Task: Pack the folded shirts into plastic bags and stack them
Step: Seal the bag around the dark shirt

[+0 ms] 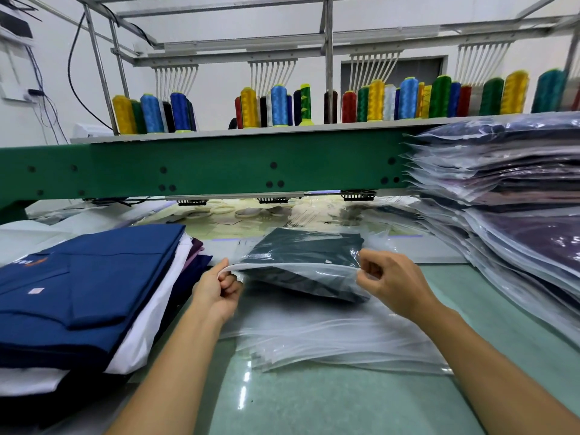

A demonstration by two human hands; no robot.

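**Two hands at the flap as a dark shirt goes under plastic**

Both our hands pinch the open edge of one plastic bag (317, 273). Our left hand (219, 288) holds its left corner between thumb and curled fingers, and our right hand (392, 284) nips the right corner. Inside lies the dark folded shirt (307, 246), which looks fully in, its near edge just behind the flap. The bag rests on the pile of empty bags (329, 343) in front of us on the pale green table (345, 406).

We judge this to be the sealing step: the shirt is in and the mouth is not yet closed. The next move calls for pressing the flap down evenly across its width, with both corners kept taut so the film does not wrinkle. Then the pack must be lifted to the stack of packed bags (508, 196) at our right.

To our left waits the stack of folded shirts (88, 277), a blue one on top. Beyond runs a green machine beam (204, 164) with thread cones (279, 105) above it.
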